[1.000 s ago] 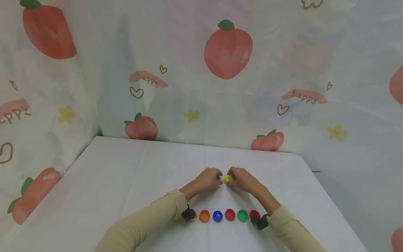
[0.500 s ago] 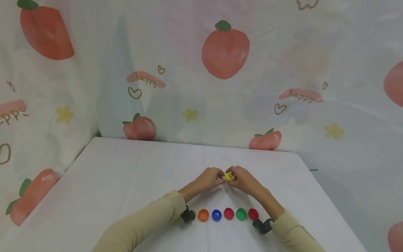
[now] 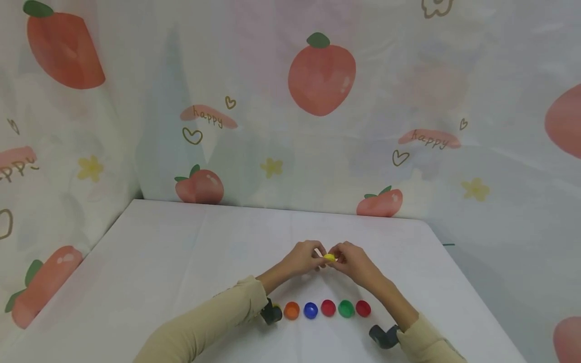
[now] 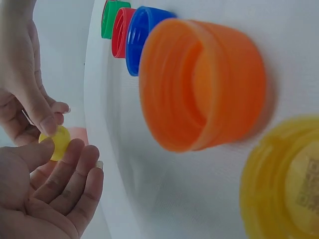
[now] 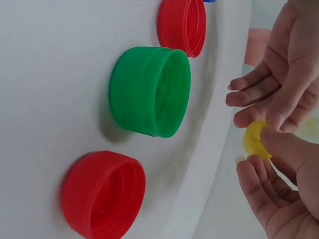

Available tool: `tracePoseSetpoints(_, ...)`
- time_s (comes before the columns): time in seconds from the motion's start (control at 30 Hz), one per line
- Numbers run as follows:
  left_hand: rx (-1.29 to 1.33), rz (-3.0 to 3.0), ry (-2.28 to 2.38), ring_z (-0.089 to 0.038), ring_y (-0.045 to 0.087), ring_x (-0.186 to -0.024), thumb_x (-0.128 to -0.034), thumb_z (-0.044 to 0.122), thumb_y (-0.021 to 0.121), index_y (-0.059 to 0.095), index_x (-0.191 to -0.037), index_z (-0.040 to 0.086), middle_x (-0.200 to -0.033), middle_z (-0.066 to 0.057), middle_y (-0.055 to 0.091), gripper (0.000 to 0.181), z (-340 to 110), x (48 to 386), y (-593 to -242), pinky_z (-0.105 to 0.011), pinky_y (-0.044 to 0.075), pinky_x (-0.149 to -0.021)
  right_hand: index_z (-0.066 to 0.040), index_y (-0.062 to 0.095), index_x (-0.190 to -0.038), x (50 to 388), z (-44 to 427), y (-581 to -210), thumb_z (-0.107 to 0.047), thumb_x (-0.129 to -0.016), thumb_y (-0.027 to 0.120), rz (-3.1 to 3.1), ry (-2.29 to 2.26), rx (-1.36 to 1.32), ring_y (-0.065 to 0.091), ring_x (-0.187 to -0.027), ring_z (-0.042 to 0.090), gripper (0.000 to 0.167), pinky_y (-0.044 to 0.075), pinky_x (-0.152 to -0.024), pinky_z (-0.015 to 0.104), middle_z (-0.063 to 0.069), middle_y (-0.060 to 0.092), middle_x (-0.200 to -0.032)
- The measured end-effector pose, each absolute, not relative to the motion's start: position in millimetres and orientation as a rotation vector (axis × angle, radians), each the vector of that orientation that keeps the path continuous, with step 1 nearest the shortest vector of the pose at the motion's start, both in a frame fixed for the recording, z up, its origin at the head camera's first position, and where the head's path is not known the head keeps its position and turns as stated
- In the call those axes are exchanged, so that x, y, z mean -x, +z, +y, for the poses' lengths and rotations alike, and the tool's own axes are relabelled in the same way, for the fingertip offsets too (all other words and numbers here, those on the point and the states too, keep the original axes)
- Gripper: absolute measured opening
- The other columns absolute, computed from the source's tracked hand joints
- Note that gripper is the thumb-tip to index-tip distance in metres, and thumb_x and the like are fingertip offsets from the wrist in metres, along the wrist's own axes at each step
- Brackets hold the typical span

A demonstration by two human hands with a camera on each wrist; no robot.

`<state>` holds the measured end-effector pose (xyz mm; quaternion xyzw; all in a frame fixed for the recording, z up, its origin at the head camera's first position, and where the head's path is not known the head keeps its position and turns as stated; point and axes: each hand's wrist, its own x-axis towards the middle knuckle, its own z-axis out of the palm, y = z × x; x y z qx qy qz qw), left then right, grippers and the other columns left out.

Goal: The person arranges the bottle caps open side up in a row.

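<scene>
My left hand and right hand meet above the white table. Between their fingertips is a small round yellow piece, too small and covered to name its kind. In the left wrist view, the left thumb and fingers pinch the yellow piece from below, and the right thumb presses its upper side. The right wrist view shows both thumbs on the yellow piece, with the other fingers loosely bent around it.
Nearer me, a row of bottle caps lies hollow side up: yellow, orange, blue, red, green and another red. Black wrist cameras hang by both cuffs. A fruit-patterned curtain stands behind the table.
A second ago only the right hand held the yellow piece. The left hand has since closed in and taken hold of it too, and the piece has tilted. The right forearm has shifted slightly right.
</scene>
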<state>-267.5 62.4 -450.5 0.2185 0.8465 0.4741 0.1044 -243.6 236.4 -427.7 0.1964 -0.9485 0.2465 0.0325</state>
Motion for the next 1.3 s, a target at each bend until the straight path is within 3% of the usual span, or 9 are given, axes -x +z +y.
tracePoseSetpoints(0.27,-0.818,2.514,1.340,-0.006,0.061,-0.067,-0.0861,0.017,0.070,0.063,-0.093,0.012,-0.080,0.003,0.068,0.011,63.1,262.6,-450.4,-0.019,0.048,-0.058,-0.009,0.064,-0.099,235.9,253.9,-425.0,-0.019,-0.089,0.067,-2.917,1.013,-0.694,0.064,-0.082,0.019,0.015,0.053,-0.069,0.024,0.000,0.063,-0.092)
tracePoseSetpoints(0.47,-0.905,2.519,1.291,-0.001,0.060,-0.074,-0.0842,0.017,0.072,0.066,-0.088,0.012,-0.085,0.005,0.068,0.009,66.0,254.9,-448.9,-0.016,0.049,-0.062,-0.010,0.064,-0.100,228.5,263.5,-426.5,-0.021,-0.087,0.069,-2.924,1.072,-0.771,0.065,-0.091,0.021,0.018,0.053,-0.075,0.026,0.000,0.066,-0.097)
tracePoseSetpoints(0.9,-1.159,2.343,1.088,-0.003,0.060,-0.102,-0.0874,0.019,0.069,0.058,-0.112,0.011,-0.113,0.003,0.065,0.028,74.7,233.2,-438.3,-0.017,0.047,-0.081,-0.004,0.062,-0.113,198.8,287.1,-421.9,-0.021,-0.082,0.074,-3.003,0.944,-0.737,0.060,-0.085,0.012,0.037,0.053,-0.076,0.030,-0.003,0.060,-0.095)
tracePoseSetpoints(1.07,-1.267,2.241,1.003,-0.003,0.052,-0.114,-0.0883,0.025,0.068,0.057,-0.120,0.013,-0.123,0.008,0.060,0.035,76.3,228.8,-437.0,-0.020,0.044,-0.089,-0.005,0.065,-0.110,188.1,298.0,-419.0,-0.023,-0.083,0.073,-3.032,0.884,-0.789,0.055,-0.081,0.008,0.033,0.053,-0.072,0.031,-0.007,0.057,-0.092)
tracePoseSetpoints(1.3,-1.316,2.199,0.982,-0.007,0.053,-0.115,-0.0879,0.027,0.068,0.059,-0.125,0.015,-0.123,0.009,0.059,0.040,77.5,230.0,-438.4,-0.021,0.045,-0.088,-0.008,0.065,-0.107,177.5,314.5,-421.4,-0.018,-0.081,0.074,-3.093,0.819,-0.622,0.056,-0.083,0.013,0.030,0.051,-0.073,0.029,-0.007,0.059,-0.094)
